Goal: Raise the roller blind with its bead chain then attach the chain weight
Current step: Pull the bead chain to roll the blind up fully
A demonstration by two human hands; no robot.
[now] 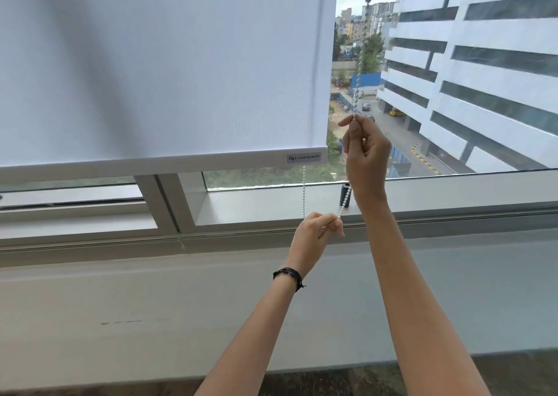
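Roller blind point(169, 63): hangs low, its bottom bar point(151, 164) just above the window ledge point(271, 202), so the raising has, by my judgement, barely begun.

Bead chain point(359, 72): one strand runs up past the blind's right edge against the glass. It comes down through both hands, and a second strand rises from the left hand behind the bottom bar.

Right hand point(367, 154): raised, thumb and forefinger pinching the upper strand and the other fingers loosely curled. This high grip probably sets up a long downward pull.

Left hand point(314, 232): lower, in front of the ledge, fingers curled round the bottom of the chain loop. It seems to keep the slack taut and the two strands apart so the beads feed cleanly.

Chain weight point(344, 196): what looks like it, a small dark cylinder, stands upright on the ledge just beside the right wrist. It is unattached and close at hand for the last step.

Wrist band point(288, 276): dark cord on the left wrist, clear of the chain.

Risk: pulling the wrong strand would lower the blind instead.
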